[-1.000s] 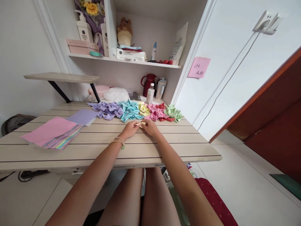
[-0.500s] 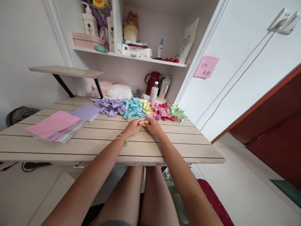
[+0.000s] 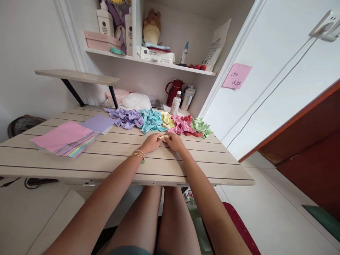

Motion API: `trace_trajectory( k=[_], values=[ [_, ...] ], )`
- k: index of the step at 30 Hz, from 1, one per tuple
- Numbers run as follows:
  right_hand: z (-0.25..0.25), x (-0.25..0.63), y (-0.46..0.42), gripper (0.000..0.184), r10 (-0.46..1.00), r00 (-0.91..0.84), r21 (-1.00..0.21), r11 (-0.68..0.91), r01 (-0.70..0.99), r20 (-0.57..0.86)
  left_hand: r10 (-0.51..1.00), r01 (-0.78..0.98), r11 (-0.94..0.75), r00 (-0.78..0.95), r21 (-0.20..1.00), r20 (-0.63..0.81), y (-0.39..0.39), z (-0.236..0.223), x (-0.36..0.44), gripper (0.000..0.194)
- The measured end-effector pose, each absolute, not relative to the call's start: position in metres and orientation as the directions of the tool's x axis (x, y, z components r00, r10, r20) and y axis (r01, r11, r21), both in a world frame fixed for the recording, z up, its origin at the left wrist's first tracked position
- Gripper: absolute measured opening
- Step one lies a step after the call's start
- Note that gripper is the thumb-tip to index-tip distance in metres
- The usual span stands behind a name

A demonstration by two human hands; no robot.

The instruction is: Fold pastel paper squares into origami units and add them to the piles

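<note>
Yellow paper (image 3: 164, 137) is pinched in the fingertips of both the left hand (image 3: 152, 142) and the right hand (image 3: 175, 142), just on the near side of the folded-paper row (image 3: 152, 120) on the counter (image 3: 106, 156). Pink sheet stack (image 3: 62, 136) and purple sheet stack (image 3: 98, 123) are laid left of the row. Capped bottle (image 3: 175, 105), red jug (image 3: 174, 93) and tumbler (image 3: 188, 98) are stood behind the row, contents unclear. Pink box (image 3: 97, 40) is shelved above the row's left part, contents hidden.

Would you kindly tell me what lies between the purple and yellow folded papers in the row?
Light-blue folded papers lie between the purple folded papers and the yellow folded papers, as the head view shows.
</note>
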State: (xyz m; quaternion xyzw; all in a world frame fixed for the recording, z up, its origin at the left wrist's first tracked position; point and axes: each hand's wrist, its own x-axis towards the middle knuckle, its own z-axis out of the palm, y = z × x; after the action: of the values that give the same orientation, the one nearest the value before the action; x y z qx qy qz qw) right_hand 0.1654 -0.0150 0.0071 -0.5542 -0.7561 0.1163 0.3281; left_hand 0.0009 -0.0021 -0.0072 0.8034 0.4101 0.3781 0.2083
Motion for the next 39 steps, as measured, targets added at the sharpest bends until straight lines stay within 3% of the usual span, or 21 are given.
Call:
trace_trajectory(
  k=[17, 39],
  values=[
    [0.0048, 0.1646, -0.0142, 0.027, 0.912, -0.161, -0.597, 0.372, 0.711, 0.376, 0.912, 0.259, -0.394, 0.226, 0.882, 0.342, 0.0021, -0.0073, -0.0013, 0.021],
    [0.0096, 0.1627, -0.0175, 0.026, 0.924, -0.156, -0.585, 0.344, 0.734, 0.349, 0.880, 0.372, -0.468, 0.281, 0.801, 0.384, 0.0032, -0.0096, -0.0018, 0.024]
  ],
)
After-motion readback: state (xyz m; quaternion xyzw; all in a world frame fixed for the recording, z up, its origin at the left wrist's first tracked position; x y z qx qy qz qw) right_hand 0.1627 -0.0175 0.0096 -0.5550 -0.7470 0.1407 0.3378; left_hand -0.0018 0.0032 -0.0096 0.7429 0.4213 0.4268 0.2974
